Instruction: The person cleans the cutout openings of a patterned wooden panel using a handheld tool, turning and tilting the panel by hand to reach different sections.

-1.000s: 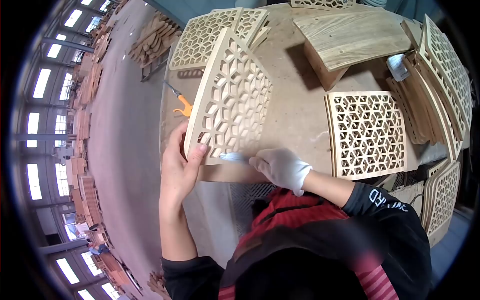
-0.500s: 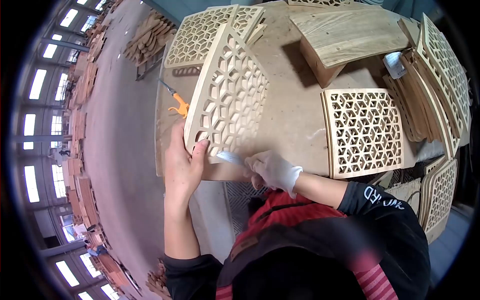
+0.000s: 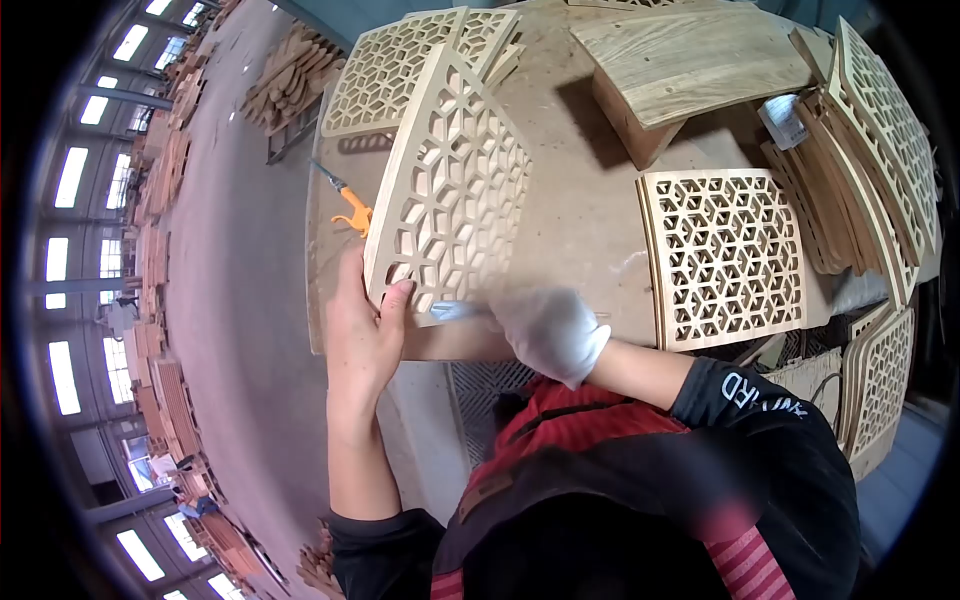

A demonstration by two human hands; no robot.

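Observation:
My bare left hand (image 3: 364, 325) grips the lower left corner of a wooden lattice panel (image 3: 411, 240), with the thumb on its cut-out face. The panel stands tilted on edge on the table. My right hand (image 3: 553, 330), in a white glove and blurred by motion, is closed round a short tool with a pale, shiny blade-like end (image 3: 455, 311). Its handle is hidden in the glove, and I cannot make out its exact kind. The tip lies at the panel's lower edge, close to my left thumb; whether it touches the wood I cannot tell.
An orange air blow gun (image 3: 352, 213) lies left of the panel. More lattice panels (image 3: 385, 75) lie behind it, and a stack (image 3: 725, 258) sits to the right. A small wooden stand (image 3: 690, 70) is at the back, beside leaning panels (image 3: 885, 150).
My gloved right hand has shifted slightly to the right and its wrist has turned, with the tool tip still near the panel's lower edge. My left hand keeps its hold.

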